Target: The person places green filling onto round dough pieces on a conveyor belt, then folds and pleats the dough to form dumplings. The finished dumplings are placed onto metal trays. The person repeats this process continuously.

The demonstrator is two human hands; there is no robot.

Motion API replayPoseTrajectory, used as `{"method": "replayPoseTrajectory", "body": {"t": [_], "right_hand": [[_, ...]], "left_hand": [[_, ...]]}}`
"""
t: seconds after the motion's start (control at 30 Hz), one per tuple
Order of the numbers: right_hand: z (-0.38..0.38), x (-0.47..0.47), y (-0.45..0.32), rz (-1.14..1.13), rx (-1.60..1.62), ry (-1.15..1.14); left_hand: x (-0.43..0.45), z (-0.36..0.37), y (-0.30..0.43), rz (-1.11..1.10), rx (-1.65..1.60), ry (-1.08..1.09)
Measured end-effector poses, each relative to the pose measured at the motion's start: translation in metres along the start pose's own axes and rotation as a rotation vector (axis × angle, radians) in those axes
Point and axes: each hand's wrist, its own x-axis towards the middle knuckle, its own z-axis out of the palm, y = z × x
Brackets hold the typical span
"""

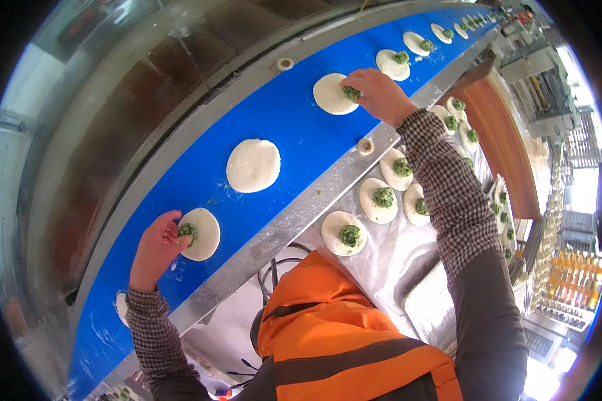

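Observation:
My left hand [155, 246] is at the left edge of a round dough disc [204, 234]. Its fingers are apart, and one fingertip touches a clump of chopped green filling [188, 233] on that disc. Farther up the blue conveyor belt [190, 200], my right hand [379, 95] pinches a ball of green filling [351, 92] over the right edge of another dough disc [333, 94]. Between the two hands lies a plain dough disc [253, 166] with nothing on it. My left forearm partly covers one more disc [122, 307].
Several discs topped with filling, such as a nearby one [393, 65], run up the belt. A metal rail [301, 225] edges the belt on my side. Beside me, filled discs [344, 233] rest on a plastic-covered surface [391, 245]. A wooden board [506, 145] stands beyond.

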Motion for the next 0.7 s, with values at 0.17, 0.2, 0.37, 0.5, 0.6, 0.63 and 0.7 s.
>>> {"method": "replayPoseTrajectory", "body": {"t": [0.17, 0.2, 0.37, 0.5, 0.6, 0.63, 0.7], "right_hand": [[-0.001, 0.014, -0.045, 0.162, 0.607, -0.206], [0.0, 0.016, -0.055, 0.119, 0.506, -0.242], [0.031, 0.044, -0.081, 0.081, 0.258, -0.118], [0.047, 0.043, -0.127, -0.014, 0.344, -0.213], [0.043, -0.009, -0.202, 0.092, 0.682, 0.175], [0.038, -0.028, -0.218, 0.141, 0.743, 0.187], [0.025, -0.072, -0.232, 0.406, 1.124, 0.212]], "left_hand": [[-0.027, -0.021, -0.033, 0.119, 0.086, 0.081], [-0.034, -0.025, -0.04, 0.038, 0.049, 0.069], [-0.07, -0.045, -0.066, -0.108, 0.111, -0.008], [-0.124, -0.023, -0.051, -0.013, -0.145, 0.139], [-0.141, 0.034, -0.01, -0.101, -0.65, 0.141], [-0.131, 0.055, 0.008, -0.07, -0.654, -0.048], [-0.112, 0.102, 0.048, 0.004, -0.709, -0.424]]}}
